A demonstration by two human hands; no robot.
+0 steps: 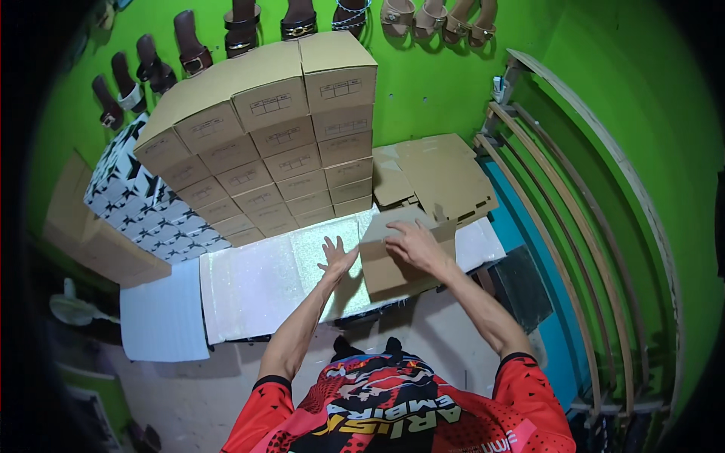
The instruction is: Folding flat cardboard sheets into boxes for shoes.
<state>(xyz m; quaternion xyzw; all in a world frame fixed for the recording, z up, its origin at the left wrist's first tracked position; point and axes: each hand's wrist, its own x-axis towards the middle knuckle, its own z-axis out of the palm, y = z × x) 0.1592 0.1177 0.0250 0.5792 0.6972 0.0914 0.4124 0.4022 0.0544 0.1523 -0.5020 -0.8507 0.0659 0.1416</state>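
A brown cardboard box (402, 276) with its grey-white inner flap (385, 225) raised sits at the front edge of the table, right of centre. My right hand (415, 246) is over the box top, its fingers apart and bent against the flap area; exact contact is hard to see. My left hand (337, 258) is just left of the box, fingers spread, with nothing in it; its palm side is close to the box's left wall. Beneath both lies a shiny pale table cover (264, 266).
Stacked brown shoe boxes (260, 136) rise at the back left, beside black-and-white patterned boxes (151, 204). Flattened cardboard sheets (445, 177) lie behind the open box. Sandals (298, 21) hang along the green wall. A wooden rack (574, 196) stands at the right, a blue-white sheet (162, 309) at the left.
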